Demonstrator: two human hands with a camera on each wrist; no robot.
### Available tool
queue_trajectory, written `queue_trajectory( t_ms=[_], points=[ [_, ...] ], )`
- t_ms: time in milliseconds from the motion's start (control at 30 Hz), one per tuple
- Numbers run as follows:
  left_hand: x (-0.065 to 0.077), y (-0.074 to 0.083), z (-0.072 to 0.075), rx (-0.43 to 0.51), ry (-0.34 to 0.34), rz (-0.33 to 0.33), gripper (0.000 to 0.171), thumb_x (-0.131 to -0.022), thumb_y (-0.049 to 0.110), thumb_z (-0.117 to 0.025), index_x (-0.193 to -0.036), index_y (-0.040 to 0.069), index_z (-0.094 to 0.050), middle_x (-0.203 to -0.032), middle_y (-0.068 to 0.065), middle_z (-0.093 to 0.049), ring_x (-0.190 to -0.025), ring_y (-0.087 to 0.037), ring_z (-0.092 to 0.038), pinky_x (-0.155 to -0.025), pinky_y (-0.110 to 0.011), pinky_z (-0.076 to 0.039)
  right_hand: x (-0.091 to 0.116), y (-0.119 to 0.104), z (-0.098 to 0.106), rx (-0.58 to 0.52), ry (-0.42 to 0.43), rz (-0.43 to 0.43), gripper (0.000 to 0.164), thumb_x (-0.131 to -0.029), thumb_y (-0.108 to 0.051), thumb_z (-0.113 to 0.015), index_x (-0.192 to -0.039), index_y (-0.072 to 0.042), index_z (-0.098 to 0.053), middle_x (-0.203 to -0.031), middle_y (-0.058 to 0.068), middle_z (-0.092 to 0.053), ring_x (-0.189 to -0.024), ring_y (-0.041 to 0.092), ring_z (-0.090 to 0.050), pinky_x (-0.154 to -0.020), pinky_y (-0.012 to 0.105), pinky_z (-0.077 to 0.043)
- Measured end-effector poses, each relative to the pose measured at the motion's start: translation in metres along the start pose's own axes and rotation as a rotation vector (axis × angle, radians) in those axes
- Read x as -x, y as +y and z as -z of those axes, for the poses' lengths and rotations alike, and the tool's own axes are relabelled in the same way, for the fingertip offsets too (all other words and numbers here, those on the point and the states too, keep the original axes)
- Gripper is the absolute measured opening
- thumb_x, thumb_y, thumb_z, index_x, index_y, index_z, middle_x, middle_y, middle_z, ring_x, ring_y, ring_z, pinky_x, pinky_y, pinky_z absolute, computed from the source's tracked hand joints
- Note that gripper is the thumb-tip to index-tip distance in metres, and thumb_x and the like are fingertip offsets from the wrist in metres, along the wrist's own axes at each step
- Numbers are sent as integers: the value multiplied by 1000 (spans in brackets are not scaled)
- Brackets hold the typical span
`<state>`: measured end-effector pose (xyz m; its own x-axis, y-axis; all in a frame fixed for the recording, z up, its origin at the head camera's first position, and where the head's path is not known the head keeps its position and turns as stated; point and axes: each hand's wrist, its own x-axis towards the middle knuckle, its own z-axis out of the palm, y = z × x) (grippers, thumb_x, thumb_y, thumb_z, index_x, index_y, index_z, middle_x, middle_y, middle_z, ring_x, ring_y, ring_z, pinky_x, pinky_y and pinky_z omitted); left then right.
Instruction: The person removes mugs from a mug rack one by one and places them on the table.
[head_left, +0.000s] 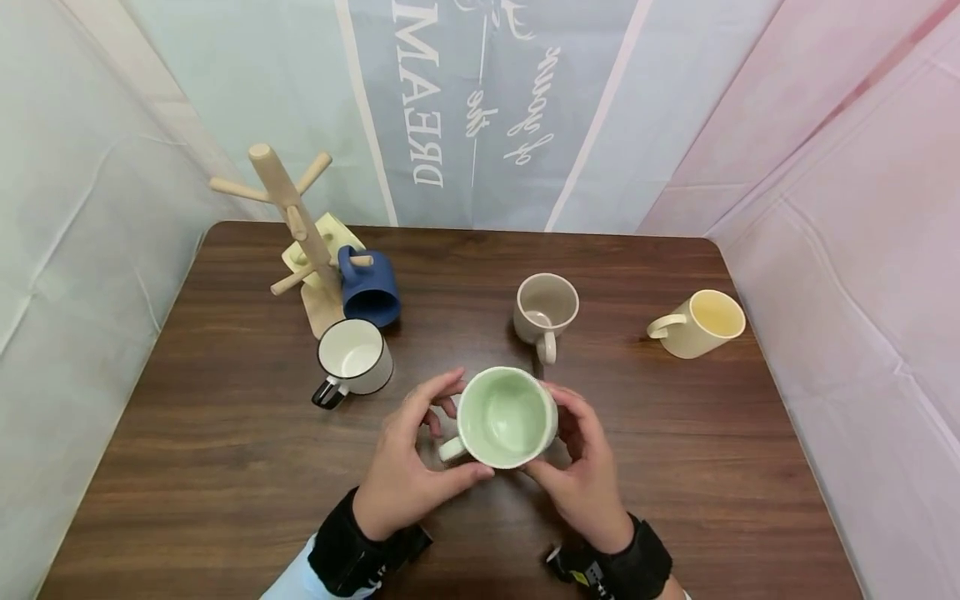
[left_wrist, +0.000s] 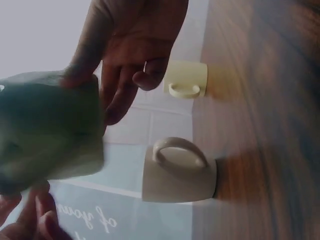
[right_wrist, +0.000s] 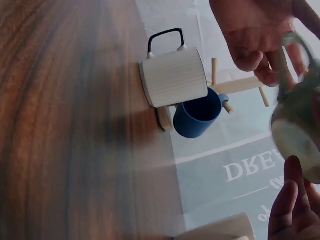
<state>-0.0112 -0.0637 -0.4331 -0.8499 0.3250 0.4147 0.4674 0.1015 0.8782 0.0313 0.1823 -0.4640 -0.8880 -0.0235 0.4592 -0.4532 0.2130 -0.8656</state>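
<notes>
A pale green mug (head_left: 506, 417) is held above the table between my two hands, its mouth facing up in the head view and its handle pointing toward my left hand. My left hand (head_left: 416, 454) grips it from the left, fingers at the far side and thumb at the near rim. On the opposite side, my right hand (head_left: 585, 458) holds it with curled fingers and the thumb low on the near side. In the left wrist view the green mug (left_wrist: 55, 125) is blurred. The right wrist view shows its handle (right_wrist: 297, 47) near the left hand's fingers.
A wooden mug tree (head_left: 281, 187) stands at the back left, with a blue mug (head_left: 372, 292) and a pale yellow mug (head_left: 330, 229) on its pegs. A white black-rimmed mug (head_left: 367, 375), a beige mug (head_left: 534, 321) and a yellow mug (head_left: 693, 337) stand on the brown table (head_left: 225, 467).
</notes>
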Motion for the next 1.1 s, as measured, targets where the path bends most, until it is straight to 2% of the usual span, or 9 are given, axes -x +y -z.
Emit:
queue_trajectory(
  t_ms=[133, 267, 433, 567, 700, 800, 867, 1000, 1100],
  points=[
    [-2, 4, 0, -117, -51, 5, 109, -77, 51, -101, -165, 16, -48, -147, -2, -63, -121, -20, -61, -91, -37, -55, -3, 0, 1, 44, -8, 67, 66, -96, -31, -87, -144, 6, -59, -150, 30, -52, -139, 27, -57, -104, 25, -55],
    [-4, 7, -4, -213, -55, -20, 111, -75, 53, -102, -165, 17, -48, -151, -4, -60, -134, -24, -59, -108, -47, -52, -3, -1, 1, 56, -16, 82, 65, -97, -33, -86, -143, 5, -61, -150, 31, -51, -139, 27, -56, -102, 24, -56],
    [-6, 9, -6, -194, -25, -24, 102, -73, 45, -103, -159, 18, -55, -147, -3, -63, -131, -24, -62, -104, -45, -55, -4, 0, 0, 35, -19, 99, 67, -96, -32, -88, -142, 7, -59, -149, 32, -50, -139, 27, -56, -103, 25, -55],
    [-5, 11, -1, -89, -51, -23, 99, -70, 32, -106, -155, 17, -58, -146, -3, -65, -128, -23, -63, -95, -39, -58, -7, 3, 4, -114, -69, 125, 90, -96, -35, -88, -154, 15, -41, -154, 37, -43, -139, 30, -56, -108, 30, -53],
    [-8, 11, 3, 19, -119, -161, 100, -65, 22, -107, -151, 10, -59, -148, -10, -65, -132, -28, -63, -103, -39, -56, -9, 1, 13, -299, -204, 40, 107, -100, -52, -78, -166, 11, -23, -160, 33, -44, -141, 30, -55, -113, 34, -50],
    [-12, 10, 3, 49, -164, -293, 99, -62, 16, -106, -147, 6, -58, -149, -17, -63, -136, -33, -61, -113, -43, -50, -7, -5, 19, -340, -292, -54, 103, -102, -57, -73, -169, 5, -25, -157, 25, -50, -139, 28, -56, -109, 35, -52],
    [-13, 9, 3, 46, -185, -324, 98, -62, 12, -104, -147, 5, -57, -151, -19, -61, -137, -35, -60, -115, -45, -48, -5, -6, 21, -352, -308, -100, 99, -101, -52, -77, -168, 3, -29, -153, 20, -54, -134, 26, -58, -105, 35, -55],
    [-11, 7, 5, 53, -226, -277, 101, -67, 5, -102, -154, 4, -51, -161, -22, -52, -146, -37, -53, -123, -45, -43, -4, -4, 22, -354, -237, -77, 100, -93, -37, -91, -162, 8, -34, -152, 21, -55, -133, 26, -58, -105, 33, -53],
    [-9, 5, 6, 96, -232, -165, 109, -72, 8, -104, -163, 4, -43, -167, -19, -44, -151, -36, -48, -122, -45, -44, -5, -1, 20, -315, -182, 27, 101, -85, -25, -99, -154, 15, -37, -153, 26, -54, -138, 29, -56, -111, 33, -49]
  ],
)
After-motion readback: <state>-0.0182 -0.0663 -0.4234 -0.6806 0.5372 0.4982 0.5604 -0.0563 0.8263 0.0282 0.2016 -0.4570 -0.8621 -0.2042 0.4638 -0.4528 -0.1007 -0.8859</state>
